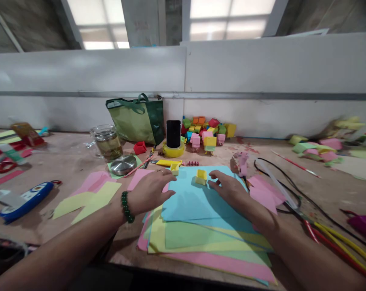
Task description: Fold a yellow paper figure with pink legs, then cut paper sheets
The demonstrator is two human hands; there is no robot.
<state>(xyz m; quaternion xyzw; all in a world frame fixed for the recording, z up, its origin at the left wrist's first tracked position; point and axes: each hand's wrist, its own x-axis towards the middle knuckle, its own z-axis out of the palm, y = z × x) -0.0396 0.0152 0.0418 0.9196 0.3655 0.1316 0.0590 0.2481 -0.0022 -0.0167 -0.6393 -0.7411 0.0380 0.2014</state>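
Observation:
My left hand [152, 186], with a green bead bracelet [127, 207] at the wrist, is open over the left edge of the paper stack. Its fingertips are close to a small pale yellow folded paper box [174, 169]; whether they touch it I cannot tell. A brighter yellow folded paper box [201, 178] sits on the top blue sheet [189, 202]. Just right of that box is my right hand [227, 185], open, thumb and fingers apart and nothing held. Green, yellow and pink sheets [213, 262] lie under the blue one.
A yellow utility knife [167, 163], a phone [173, 134] on a yellow stand and a pile of colourful folded paper pieces [201, 129] are behind. Left are a glass mug [106, 143], a metal lid [123, 165] and paper scraps [92, 200]. Right are black cable [282, 178] and pink scraps [266, 192].

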